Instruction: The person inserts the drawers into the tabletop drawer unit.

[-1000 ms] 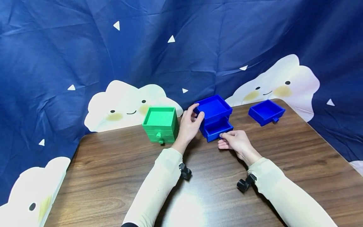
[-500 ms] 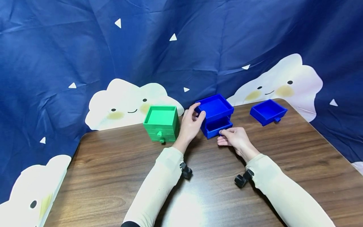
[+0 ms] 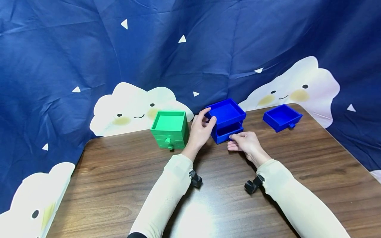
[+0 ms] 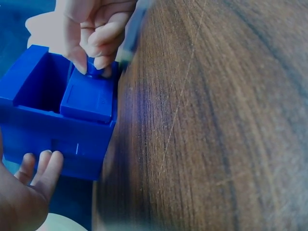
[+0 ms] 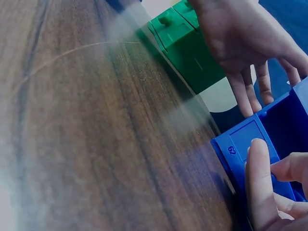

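A small blue cabinet [image 3: 225, 112] stands at the back of the table, with an open tray on top and a vacant slot beneath it. Its lower drawer [image 3: 222, 138] is nearly flush with the body. My right hand [image 3: 246, 142] pinches that drawer's round knob [image 4: 94, 69] between thumb and finger. My left hand [image 3: 200, 132] steadies the cabinet from the left, its extended fingers [image 4: 48, 173] touching the side wall. A loose blue drawer [image 3: 282, 116] with a knob lies to the right. Left of the cabinet sits a green cabinet [image 3: 169, 129] with its drawers pushed in.
The wooden table [image 3: 119, 185] ends at a navy curtain [image 3: 208, 49] printed with white clouds, close behind both cabinets. Each wrist carries a small black camera. The green cabinet is close beside the left wrist.
My right hand has pushed the lower drawer further into the blue cabinet, so less of it sticks out. The left hand has kept its place on the cabinet's side.
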